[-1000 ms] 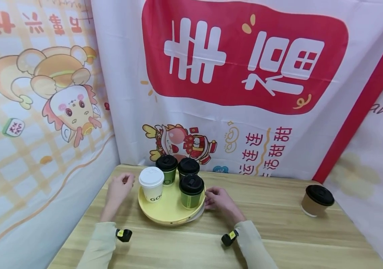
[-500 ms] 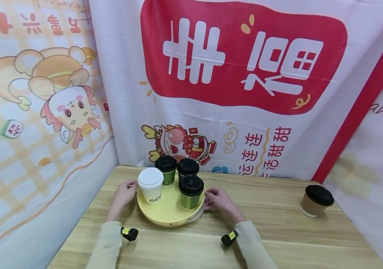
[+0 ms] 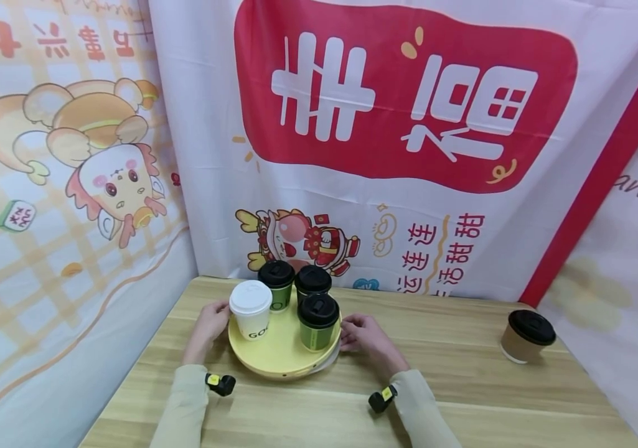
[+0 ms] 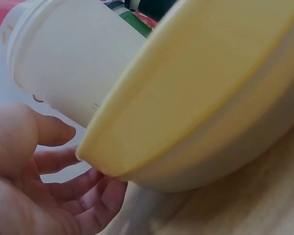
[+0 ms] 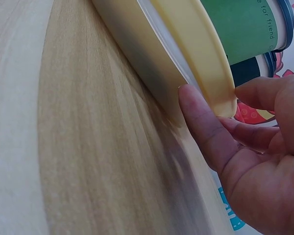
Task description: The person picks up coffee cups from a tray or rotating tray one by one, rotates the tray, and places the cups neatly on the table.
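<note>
A round yellow tray (image 3: 274,354) stands on the wooden table and bears several lidded paper cups. A white cup (image 3: 253,320) with a white lid is at its left. A green cup (image 3: 315,335) with a black lid stands at the right, with another green cup (image 3: 281,298) and a dark cup (image 3: 313,280) behind. My left hand (image 3: 211,323) holds the tray's left edge, fingers curled beneath it and thumb beside the rim (image 4: 112,166). At the opposite side, my right hand (image 3: 366,336) pinches the edge, its fingertips on the yellow side (image 5: 218,73).
A brown cup (image 3: 527,336) with a black lid stands apart at the table's right. Printed cloths hang behind the table (image 3: 436,373) and along both sides. A pale layer (image 5: 159,24) shows between the tray's upper and lower yellow parts.
My left hand has moved right from beside the tray to its left edge and taken hold there. The right hand, tray and cups stay nearly in place.
</note>
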